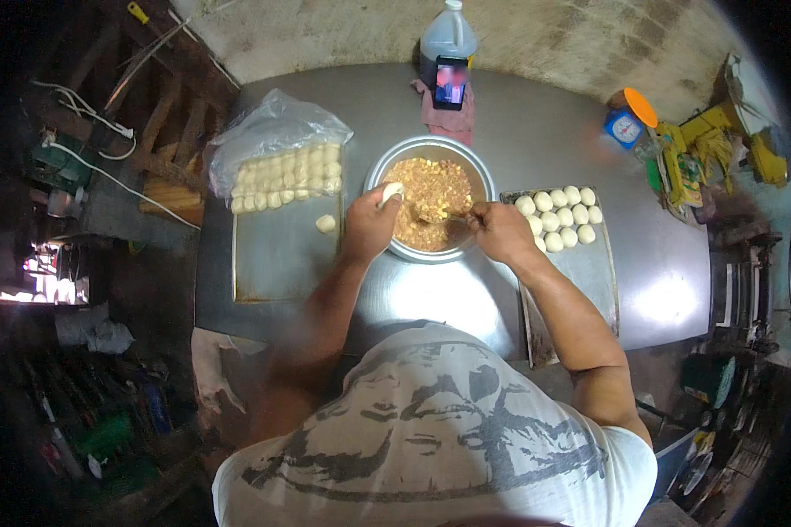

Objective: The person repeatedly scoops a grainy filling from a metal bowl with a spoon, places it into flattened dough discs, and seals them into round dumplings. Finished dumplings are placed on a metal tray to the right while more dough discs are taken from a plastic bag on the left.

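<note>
A round metal pot (377, 161) of chunky orange-brown filling (435, 181) stands before me. My left hand (371, 224) holds a piece of flattened white dough (392, 192) over the pot's left rim. At the right rim my right hand (501, 227) grips the handle of a spoon (433, 214), whose bowl is in the filling. On the left tray (283, 263) sit rows of dough pieces (289, 172), partly under a clear plastic bag (277, 122), with one loose dough piece (325, 224) nearer the pot. Smooth round dough balls (565, 215) stand in rows on the right tray (583, 283).
Behind the pot, a phone (451, 82) with a lit screen leans on a plastic jug (448, 39), above a pink cloth (449, 125). A blue scale (624, 128) with an orange pan stands at the back right, near yellow bags (675, 158). The metal table (369, 92) meets a wall behind.
</note>
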Motion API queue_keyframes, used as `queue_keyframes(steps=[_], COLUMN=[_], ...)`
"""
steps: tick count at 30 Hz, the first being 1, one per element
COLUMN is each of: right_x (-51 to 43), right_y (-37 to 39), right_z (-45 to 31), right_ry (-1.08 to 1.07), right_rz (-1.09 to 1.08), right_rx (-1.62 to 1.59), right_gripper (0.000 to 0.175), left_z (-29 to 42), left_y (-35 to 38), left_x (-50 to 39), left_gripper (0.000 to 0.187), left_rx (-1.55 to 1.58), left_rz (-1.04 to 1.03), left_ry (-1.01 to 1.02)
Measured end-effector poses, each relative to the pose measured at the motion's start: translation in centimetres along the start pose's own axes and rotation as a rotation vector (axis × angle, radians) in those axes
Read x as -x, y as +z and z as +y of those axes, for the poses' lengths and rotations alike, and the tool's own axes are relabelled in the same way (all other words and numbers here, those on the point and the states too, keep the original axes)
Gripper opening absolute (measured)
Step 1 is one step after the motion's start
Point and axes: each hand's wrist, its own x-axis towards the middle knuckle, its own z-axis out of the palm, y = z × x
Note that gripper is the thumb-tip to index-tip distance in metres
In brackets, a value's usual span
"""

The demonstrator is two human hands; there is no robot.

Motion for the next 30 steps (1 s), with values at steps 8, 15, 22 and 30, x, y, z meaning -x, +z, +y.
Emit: queue_keyframes(steps=[8, 15, 22, 30], right_x=[0.3, -0.1, -2.1, -2.8], right_y=[-1.4, -1.3, -0.3, 2.3], right_z=[0.7, 0.2, 1.4, -0.1], right_ry=[-0.053, -0.068, -0.058, -0.009], right_rz=[0.104, 0.075, -0.107, -0.087], right_rx=[0.06, 0.054, 0.225, 0.25], right_gripper=[0.018, 0.018, 0.019, 0.021], left_z=[3.0, 1.8, 1.6, 0.9], left_y=[5.2, 4.7, -0.2, -1.8], left_x=[-1.3, -2.9, -4.7, -3.2], left_gripper=[0.052, 0.037, 0.032, 0.03], left_rx=[-0.563, -0.816, -0.671, -0.346], left_rz=[-0.175, -0.194, -0.138, -0.076], left_ry=[0.176, 0.315, 0.185, 0.061])
